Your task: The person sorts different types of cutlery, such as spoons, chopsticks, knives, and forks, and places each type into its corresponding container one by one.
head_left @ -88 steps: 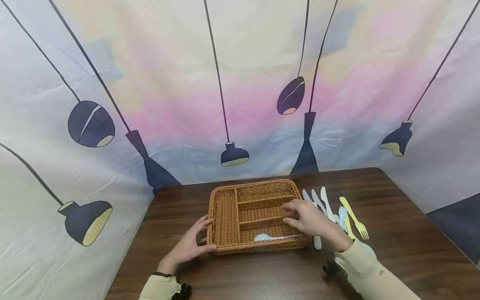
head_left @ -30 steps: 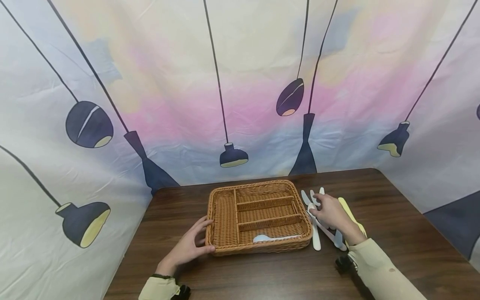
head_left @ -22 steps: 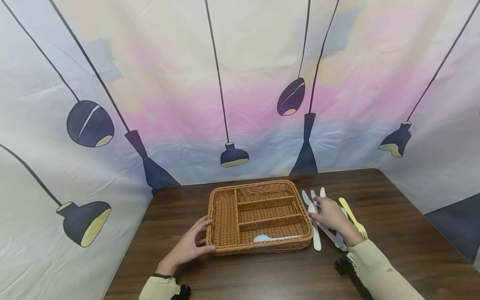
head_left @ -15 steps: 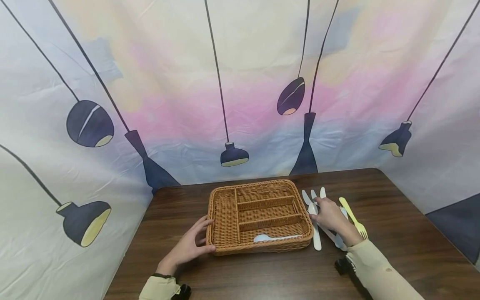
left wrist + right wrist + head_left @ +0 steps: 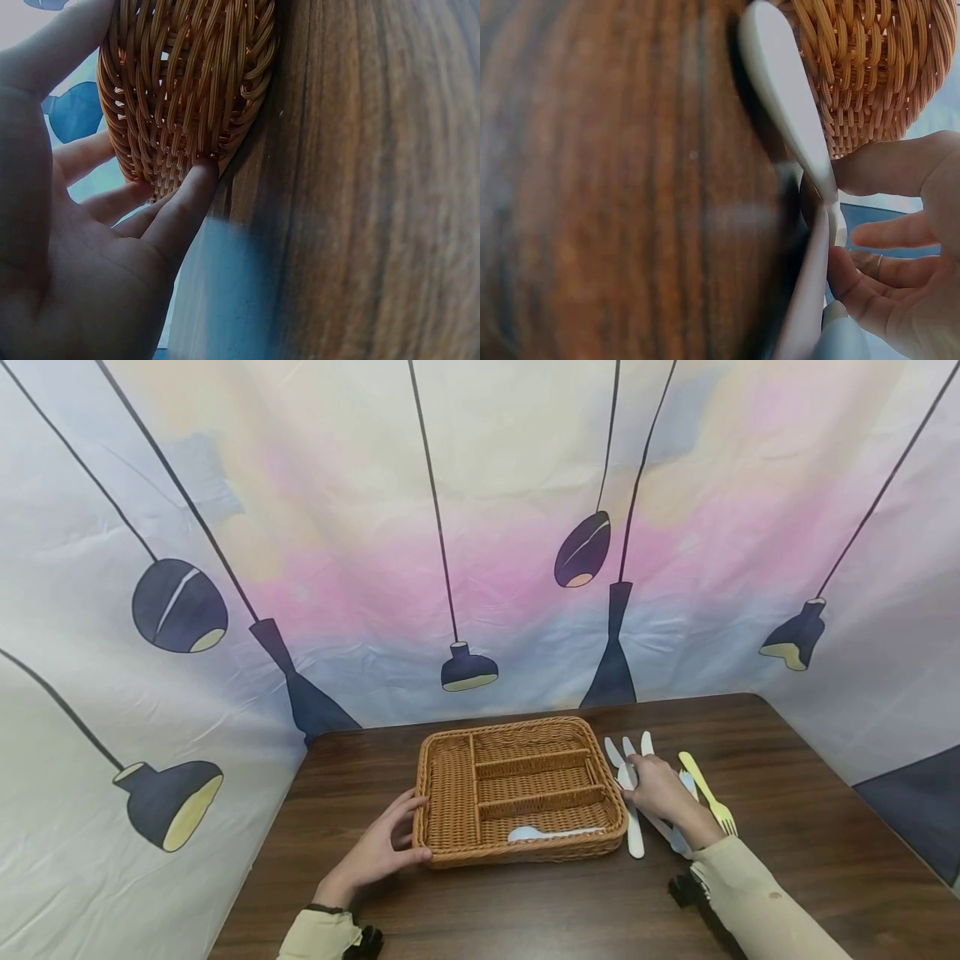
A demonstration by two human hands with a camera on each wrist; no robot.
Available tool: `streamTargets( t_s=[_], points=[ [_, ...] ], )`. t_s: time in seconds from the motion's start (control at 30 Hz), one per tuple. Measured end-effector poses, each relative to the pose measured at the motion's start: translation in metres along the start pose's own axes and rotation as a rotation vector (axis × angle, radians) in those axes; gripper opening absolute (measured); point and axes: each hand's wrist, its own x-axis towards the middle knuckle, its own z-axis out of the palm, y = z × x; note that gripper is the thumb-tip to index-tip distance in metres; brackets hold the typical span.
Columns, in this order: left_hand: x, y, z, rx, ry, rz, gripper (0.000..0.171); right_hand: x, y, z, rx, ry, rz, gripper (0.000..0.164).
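A wicker cutlery tray (image 5: pixel 477 789) with divided compartments sits on the wooden table. At its left end my left hand (image 5: pixel 375 852) holds the near corner, thumb at the front and fingers along the end wall. A pale spoon (image 5: pixel 528 833) lies in the front compartment. To the right of the tray, my right hand (image 5: pixel 660 789) reaches down over loose cutlery. Its thumb and fingers pinch a white spoon (image 5: pixel 784 86) near the neck, its handle pointing towards me. A pinkish handle (image 5: pixel 810 292) crosses under the spoon, beside the fingertips. The palm hides part of the pile.
White knives (image 5: pixel 647 743) poke out beyond the right hand. A yellow fork (image 5: pixel 708 793) lies to the right of the pile, with a light blue fork (image 5: pixel 687 782) beside it. Behind the wooden table (image 5: pixel 525 910) hangs a cloth (image 5: pixel 510 527) printed with lamps.
My right hand has moved from over the tray's right compartments to the cutlery pile, and its thumb and fingers have drawn together there. My left hand has stayed at the tray's corner.
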Motion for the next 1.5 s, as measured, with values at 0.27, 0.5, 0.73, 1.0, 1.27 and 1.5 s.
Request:
streamTargets(
  t_s=[0.27, 0.5, 0.73, 1.0, 1.27, 1.5],
  points=[
    [0.001, 0.001, 0.000, 0.004, 0.001, -0.003, 0.084, 0.001, 0.003, -0.003, 0.008, 0.009, -0.025, 0.036],
    [-0.001, -0.001, 0.001, -0.009, -0.005, 0.009, 0.083, -0.002, 0.005, -0.004, 0.029, 0.020, -0.024, 0.016],
    [-0.001, 0.000, 0.001, -0.018, -0.008, 0.017, 0.082, -0.003, 0.006, -0.009, 0.039, 0.024, -0.010, 0.013],
    [-0.001, 0.001, 0.001, -0.020, -0.005, 0.021, 0.082, -0.001, 0.004, -0.015, 0.051, 0.059, -0.034, 0.028],
    [-0.001, -0.001, 0.001, -0.018, -0.005, 0.024, 0.082, -0.002, -0.002, -0.026, 0.064, 0.097, -0.062, 0.040],
    [-0.001, -0.001, 0.001, -0.017, -0.002, 0.023, 0.082, -0.003, -0.009, -0.034, 0.088, 0.131, -0.087, 0.039]
  ],
)
